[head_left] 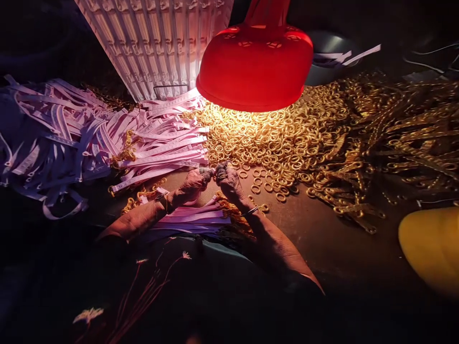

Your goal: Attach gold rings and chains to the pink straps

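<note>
My left hand and my right hand meet at the fingertips over the table, pinching something small that the fingers hide. Both fingertips look wrapped in grey. Just beyond them spreads a heap of small gold rings. A mass of pink printed straps lies to the left, touching the heap, and a bundle of pink straps lies under my forearms. To the right lie tangled gold strips with rings attached.
A red lamp shade hangs low over the rings. Behind the straps stands a white ribbed plastic crate. A dark bowl holding pale strips sits at the back, and a yellow object sits at the right edge.
</note>
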Demonstrator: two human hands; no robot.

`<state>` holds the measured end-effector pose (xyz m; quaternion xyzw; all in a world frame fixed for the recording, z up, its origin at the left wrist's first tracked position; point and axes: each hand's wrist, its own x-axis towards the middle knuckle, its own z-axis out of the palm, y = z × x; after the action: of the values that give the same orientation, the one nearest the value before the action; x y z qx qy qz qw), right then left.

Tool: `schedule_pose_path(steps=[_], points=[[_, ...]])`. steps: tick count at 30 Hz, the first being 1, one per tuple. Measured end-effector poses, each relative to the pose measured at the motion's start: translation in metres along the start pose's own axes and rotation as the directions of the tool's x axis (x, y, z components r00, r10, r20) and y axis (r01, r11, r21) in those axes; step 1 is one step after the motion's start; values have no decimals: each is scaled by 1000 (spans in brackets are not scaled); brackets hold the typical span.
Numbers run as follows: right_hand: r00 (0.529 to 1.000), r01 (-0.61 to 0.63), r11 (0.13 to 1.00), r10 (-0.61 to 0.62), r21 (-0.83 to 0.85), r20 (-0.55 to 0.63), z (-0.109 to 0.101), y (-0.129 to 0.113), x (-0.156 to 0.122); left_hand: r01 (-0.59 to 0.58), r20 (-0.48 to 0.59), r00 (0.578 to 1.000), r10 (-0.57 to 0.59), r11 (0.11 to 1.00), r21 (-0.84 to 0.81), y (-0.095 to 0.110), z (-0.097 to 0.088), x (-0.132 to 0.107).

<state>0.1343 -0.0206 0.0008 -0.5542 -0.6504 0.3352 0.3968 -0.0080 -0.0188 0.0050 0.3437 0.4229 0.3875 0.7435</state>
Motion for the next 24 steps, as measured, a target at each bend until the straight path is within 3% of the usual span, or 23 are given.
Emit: schedule_pose_path(steps=[5, 8, 11, 17, 20, 24], points=[[992, -105, 987, 94, 123, 89, -7, 1, 13, -131, -4, 991, 132, 988, 82, 6, 8, -8], [996, -34, 992, 24, 121, 81, -16, -10, 17, -91, -20, 995, 95, 985, 148, 15, 7, -11], [980, 80, 996, -84, 32, 179, -29, -29, 10, -10, 10, 1000, 8, 978, 211, 34, 3, -14], [951, 110, 970, -39, -217, 307, -45, -68, -46, 115, 102, 982, -157, 937, 331, 72, 4, -45], [941, 78, 959, 20, -272, 339, -42, -76, -80, 141, 126, 971, -204, 912, 386, 64, 6, -68], [948, 11, 978, 56, -209, 315, -32, -72, -115, 151, 247, 932, -264, 905, 397, 41, 4, -93]])
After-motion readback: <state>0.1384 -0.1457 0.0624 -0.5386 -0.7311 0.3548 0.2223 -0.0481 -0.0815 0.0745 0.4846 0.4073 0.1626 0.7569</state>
